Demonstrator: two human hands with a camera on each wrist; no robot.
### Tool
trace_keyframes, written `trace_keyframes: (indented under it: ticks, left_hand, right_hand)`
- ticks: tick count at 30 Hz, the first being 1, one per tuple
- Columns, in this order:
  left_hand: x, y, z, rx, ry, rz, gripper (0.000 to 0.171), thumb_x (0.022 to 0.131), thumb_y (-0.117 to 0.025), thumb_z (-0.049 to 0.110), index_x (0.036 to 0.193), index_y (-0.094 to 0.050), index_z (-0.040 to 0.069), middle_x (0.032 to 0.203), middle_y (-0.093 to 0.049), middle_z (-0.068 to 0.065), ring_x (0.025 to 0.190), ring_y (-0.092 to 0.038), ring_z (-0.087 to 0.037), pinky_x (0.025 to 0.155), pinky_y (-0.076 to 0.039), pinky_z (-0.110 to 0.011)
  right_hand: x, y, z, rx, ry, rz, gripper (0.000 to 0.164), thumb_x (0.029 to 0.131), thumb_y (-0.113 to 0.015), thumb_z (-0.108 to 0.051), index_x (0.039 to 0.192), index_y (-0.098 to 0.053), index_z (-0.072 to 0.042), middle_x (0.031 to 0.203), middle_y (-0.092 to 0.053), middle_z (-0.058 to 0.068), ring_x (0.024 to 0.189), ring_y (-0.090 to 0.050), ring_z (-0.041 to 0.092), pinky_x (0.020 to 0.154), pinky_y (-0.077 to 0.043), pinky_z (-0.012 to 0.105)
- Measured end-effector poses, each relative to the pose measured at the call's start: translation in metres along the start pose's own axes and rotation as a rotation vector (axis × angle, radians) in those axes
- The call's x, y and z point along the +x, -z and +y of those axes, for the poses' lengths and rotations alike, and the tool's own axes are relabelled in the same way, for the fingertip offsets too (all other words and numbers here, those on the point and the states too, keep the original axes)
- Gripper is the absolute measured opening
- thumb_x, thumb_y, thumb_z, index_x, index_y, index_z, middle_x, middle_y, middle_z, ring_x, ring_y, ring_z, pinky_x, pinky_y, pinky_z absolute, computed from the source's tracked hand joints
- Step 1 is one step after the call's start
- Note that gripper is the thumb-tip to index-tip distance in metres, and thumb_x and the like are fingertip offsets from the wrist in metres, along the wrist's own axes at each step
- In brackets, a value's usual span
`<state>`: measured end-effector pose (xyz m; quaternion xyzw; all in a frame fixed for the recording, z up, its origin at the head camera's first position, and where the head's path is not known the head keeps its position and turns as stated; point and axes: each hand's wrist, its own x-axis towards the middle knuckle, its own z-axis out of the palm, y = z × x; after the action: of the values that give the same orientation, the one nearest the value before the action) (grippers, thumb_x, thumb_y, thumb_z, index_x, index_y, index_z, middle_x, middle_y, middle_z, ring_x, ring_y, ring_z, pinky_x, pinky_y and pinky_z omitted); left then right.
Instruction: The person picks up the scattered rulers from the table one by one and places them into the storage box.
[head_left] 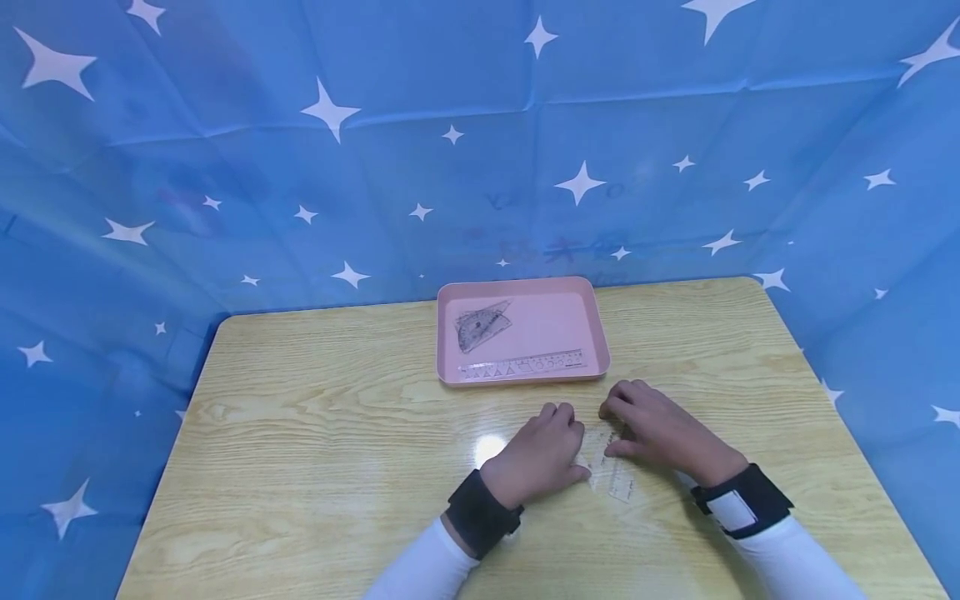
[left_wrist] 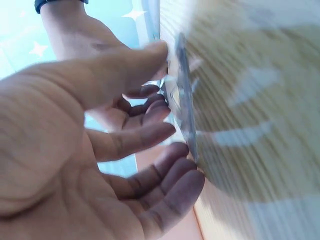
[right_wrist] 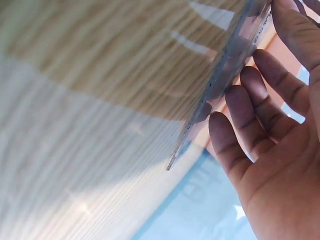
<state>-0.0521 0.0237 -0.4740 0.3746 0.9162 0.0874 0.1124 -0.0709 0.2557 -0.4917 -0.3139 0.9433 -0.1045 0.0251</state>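
A clear, flat plastic drawing tool [head_left: 622, 481] was between our left hand [head_left: 536, 456] and right hand [head_left: 663, 429], fingers half-bent; we couldn't tell whether they pinched it. Gentle, even edge pressure seemed best.

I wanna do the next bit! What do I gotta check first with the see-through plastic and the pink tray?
1. Hands in place: ok. The left hand and right hand are on either side of the clear plastic.
2. Firm grip: cannot tell. Fingers are at its edges, but how tightly they hold doesn't show.
3. Whole plastic in plain sight: not ok. Hands cover some of it in the head view.
4. Just one piece: cannot tell. See-through edges are hard to separate.
5. Pink tray resting on the table: ok.
6. Ruler and protractor inside the tray: ok.
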Motion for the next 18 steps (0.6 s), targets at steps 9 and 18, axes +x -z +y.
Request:
trace_keyframes:
  ticks: [9, 18]
  left_hand:
    - [0.003, -0.007, 0.003, 0.008, 0.027, 0.058, 0.051, 0.089, -0.079, 0.046, 0.118, -0.070, 0.006, 0.107, -0.056, -0.003, 0.094, -0.045, -0.016, 0.079, -0.044, -0.024]
    - [0.009, -0.012, 0.010, 0.001, 0.089, 0.140, 0.040, 0.084, -0.086, 0.027, 0.108, -0.062, 0.005, 0.092, -0.052, -0.005, 0.083, -0.044, -0.017, 0.067, -0.040, -0.023]
  right_hand:
    - [0.007, 0.002, -0.006, -0.012, 0.037, 0.010, 0.042, 0.079, -0.087, -0.038, 0.104, -0.067, -0.012, 0.092, -0.052, -0.006, 0.083, -0.044, 0.011, 0.072, -0.044, 0.030]
    - [0.011, 0.000, -0.007, -0.032, 0.092, 0.061, 0.043, 0.075, -0.089, -0.037, 0.099, -0.065, -0.011, 0.087, -0.049, -0.007, 0.080, -0.044, 0.012, 0.069, -0.043, 0.030]
